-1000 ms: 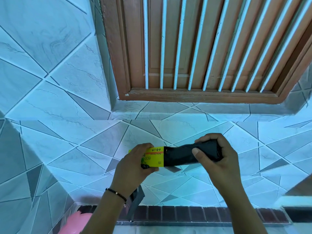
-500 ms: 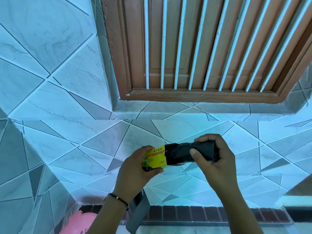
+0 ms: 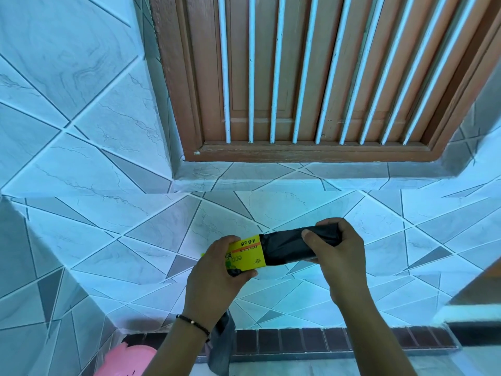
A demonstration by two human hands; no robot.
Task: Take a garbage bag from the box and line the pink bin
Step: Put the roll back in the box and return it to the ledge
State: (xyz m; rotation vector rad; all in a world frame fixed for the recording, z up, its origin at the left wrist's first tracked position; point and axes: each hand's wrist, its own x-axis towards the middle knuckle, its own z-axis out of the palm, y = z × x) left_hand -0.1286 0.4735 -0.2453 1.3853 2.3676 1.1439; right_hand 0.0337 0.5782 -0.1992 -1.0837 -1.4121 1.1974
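A small yellow garbage-bag box (image 3: pixel 248 253) is held in front of me by my left hand (image 3: pixel 217 278), which grips its left end. A black roll of garbage bags (image 3: pixel 287 246) sticks out of the box's right end, and my right hand (image 3: pixel 339 256) is closed around that roll. A loose grey-black bag (image 3: pixel 222 346) hangs down below my left wrist. The pink bin (image 3: pixel 127 360) shows only partly at the bottom left edge, on the floor by the wall.
A tiled wall (image 3: pixel 81 131) faces me, with a brown wooden window frame (image 3: pixel 311 153) and white bars above. A dark red tile strip (image 3: pixel 325 340) runs along the wall's foot. A ledge (image 3: pixel 471 308) juts in at the right.
Both hands with box and roll have drifted slightly; the roll stays partly out of the box. The loose bag hangs lower beneath my left wrist, and the pink bin shows a bit more.
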